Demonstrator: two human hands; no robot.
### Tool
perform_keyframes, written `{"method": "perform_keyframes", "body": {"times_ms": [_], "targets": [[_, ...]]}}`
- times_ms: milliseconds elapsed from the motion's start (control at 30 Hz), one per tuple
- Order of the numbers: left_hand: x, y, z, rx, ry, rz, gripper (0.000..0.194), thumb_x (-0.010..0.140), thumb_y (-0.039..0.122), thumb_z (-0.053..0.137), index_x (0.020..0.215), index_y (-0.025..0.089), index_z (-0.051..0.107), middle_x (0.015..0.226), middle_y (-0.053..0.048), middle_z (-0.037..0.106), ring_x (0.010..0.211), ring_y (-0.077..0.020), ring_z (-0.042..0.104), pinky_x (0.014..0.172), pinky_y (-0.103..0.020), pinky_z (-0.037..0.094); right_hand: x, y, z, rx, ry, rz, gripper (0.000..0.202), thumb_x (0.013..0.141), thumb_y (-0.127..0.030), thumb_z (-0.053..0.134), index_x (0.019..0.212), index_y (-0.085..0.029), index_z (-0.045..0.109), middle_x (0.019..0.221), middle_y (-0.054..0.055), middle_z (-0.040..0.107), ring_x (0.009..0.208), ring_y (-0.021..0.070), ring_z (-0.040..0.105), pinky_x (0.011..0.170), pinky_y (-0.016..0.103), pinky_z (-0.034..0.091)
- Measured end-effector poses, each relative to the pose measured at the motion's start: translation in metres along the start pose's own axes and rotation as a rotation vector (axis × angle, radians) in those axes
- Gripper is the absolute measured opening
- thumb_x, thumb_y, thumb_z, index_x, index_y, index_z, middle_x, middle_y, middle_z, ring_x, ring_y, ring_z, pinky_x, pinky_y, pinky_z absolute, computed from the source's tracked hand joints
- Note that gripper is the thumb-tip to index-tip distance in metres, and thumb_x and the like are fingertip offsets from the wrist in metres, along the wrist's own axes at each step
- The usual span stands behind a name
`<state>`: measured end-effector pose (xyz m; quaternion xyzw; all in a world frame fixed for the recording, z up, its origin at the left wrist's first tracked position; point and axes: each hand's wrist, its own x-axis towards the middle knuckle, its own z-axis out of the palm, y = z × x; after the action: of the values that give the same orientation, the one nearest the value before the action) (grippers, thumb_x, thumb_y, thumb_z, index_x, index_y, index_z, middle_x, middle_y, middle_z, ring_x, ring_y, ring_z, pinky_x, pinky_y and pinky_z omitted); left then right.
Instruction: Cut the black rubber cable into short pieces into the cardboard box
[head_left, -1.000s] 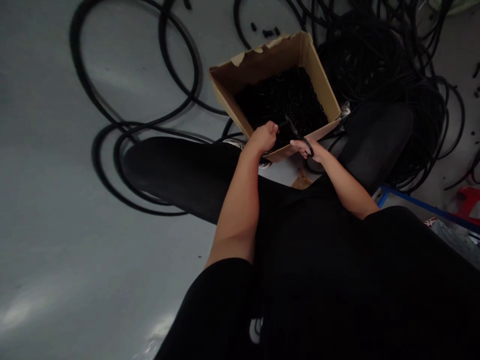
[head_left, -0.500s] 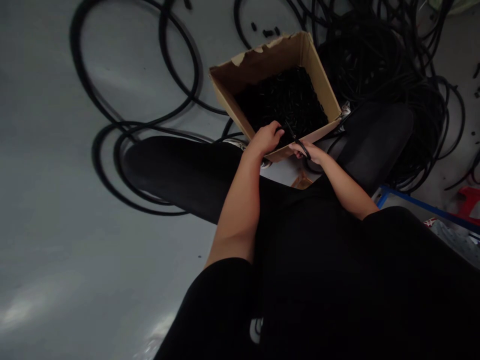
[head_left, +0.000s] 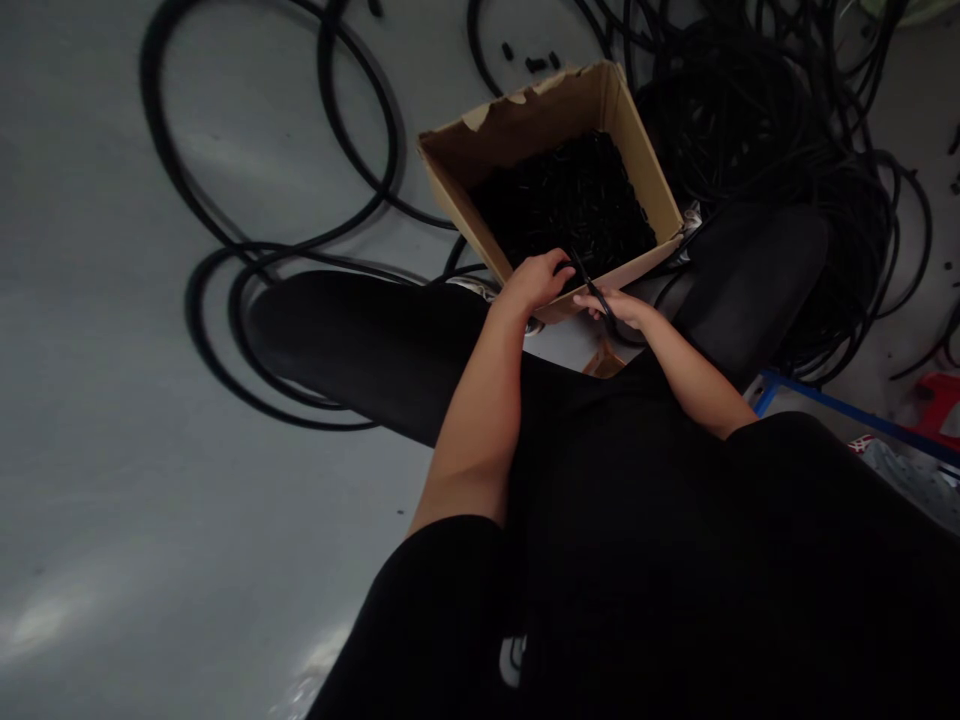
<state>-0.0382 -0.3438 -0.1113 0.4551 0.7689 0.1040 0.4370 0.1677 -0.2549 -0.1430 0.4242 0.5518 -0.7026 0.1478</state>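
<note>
Basically, black tubing [head_left: 757,150] heaps up R of the box [head_left: 654,165]. L hand [head_left: 534,283] is at the box's near edge, fingers part-curled, can't tell what's in 'em, if anything; R hand [head_left: 621,307] is just beside, fingers wrapped round scissors [head_left: 589,281], blades angled over black bits [head_left: 577,200] in the box.

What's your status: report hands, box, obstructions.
Left hand over near edge of box, grip unclear. Right hand holding scissors. Black pieces inside. Tangled black tubing beside box.
</note>
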Motion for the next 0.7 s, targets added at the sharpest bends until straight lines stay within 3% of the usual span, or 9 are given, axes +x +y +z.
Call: {"method": "perform_keyframes", "body": {"times_ms": [233, 400, 600, 700], "targets": [[-0.002, 0.005, -0.004, -0.029, -0.027, 0.062, 0.042, 0.118, 0.034, 0.067, 0.152, 0.024, 0.09, 0.136, -0.016, 0.096, 0.138, -0.0383, 0.086, 0.123, -0.046, 0.065, -0.003, -0.002, 0.001, 0.091, 0.029, -0.009, 0.06, 0.099, -0.068, 0.113, 0.091, -0.024, 0.073, 0.084, 0.001, 0.071, 0.086, 0.0192, 0.064, 0.075, 0.029, 0.056], [-0.004, 0.013, -0.006, 0.001, -0.105, 0.043, 0.044, 0.12, 0.032, 0.064, 0.153, 0.02, 0.09, 0.149, -0.02, 0.094, 0.142, -0.0392, 0.085, 0.125, -0.046, 0.064, -0.011, -0.01, 0.001, 0.165, 0.021, -0.041, 0.057, 0.101, -0.064, 0.112, 0.094, -0.021, 0.075, 0.101, 0.004, 0.08, 0.098, 0.0181, 0.071, 0.086, 0.027, 0.06], [-0.001, 0.005, -0.003, 0.013, -0.084, 0.074, 0.046, 0.119, 0.03, 0.064, 0.157, 0.023, 0.089, 0.141, -0.016, 0.096, 0.143, -0.0376, 0.086, 0.124, -0.044, 0.065, -0.014, -0.015, 0.005, 0.13, 0.124, 0.055, 0.056, 0.101, -0.049, 0.113, 0.083, -0.023, 0.067, 0.069, -0.003, 0.06, 0.066, 0.0133, 0.053, 0.057, 0.024, 0.045], [0.0, 0.001, -0.001, 0.024, -0.066, 0.038, 0.044, 0.121, 0.03, 0.062, 0.155, 0.022, 0.089, 0.143, -0.019, 0.095, 0.145, -0.0401, 0.086, 0.124, -0.046, 0.065, -0.015, -0.015, 0.004, 0.147, 0.126, 0.041, 0.059, 0.103, -0.052, 0.109, 0.08, -0.026, 0.061, 0.061, -0.006, 0.053, 0.057, 0.012, 0.044, 0.05, 0.025, 0.038]]}}
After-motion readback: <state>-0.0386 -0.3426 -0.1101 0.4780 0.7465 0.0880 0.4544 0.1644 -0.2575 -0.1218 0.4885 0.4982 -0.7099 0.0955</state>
